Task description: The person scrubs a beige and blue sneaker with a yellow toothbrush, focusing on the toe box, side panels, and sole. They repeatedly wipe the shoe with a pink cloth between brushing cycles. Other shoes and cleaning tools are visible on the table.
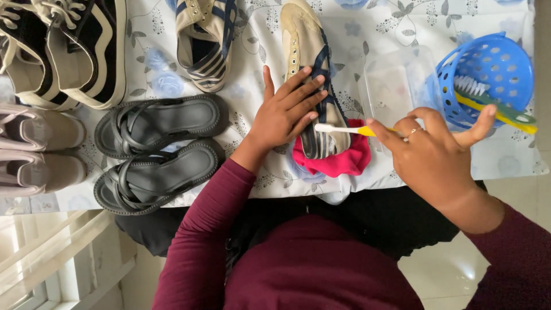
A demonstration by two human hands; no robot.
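A cream sneaker with navy stripes [307,51] lies on its side on the floral cloth, its heel resting on a pink rag [338,162]. My left hand [284,112] lies flat on the sneaker's side, fingers spread across the stripes. My right hand [433,152] grips a yellow and white toothbrush [344,130]. The brush head touches the sneaker near my left fingertips.
The matching sneaker [206,40] lies beside it. Black sandals [158,152], black and white sneakers [69,51] and beige shoes [40,149] fill the left. A blue perforated basket [488,69] holding a brush [496,102] and a clear plastic tub [396,86] stand right.
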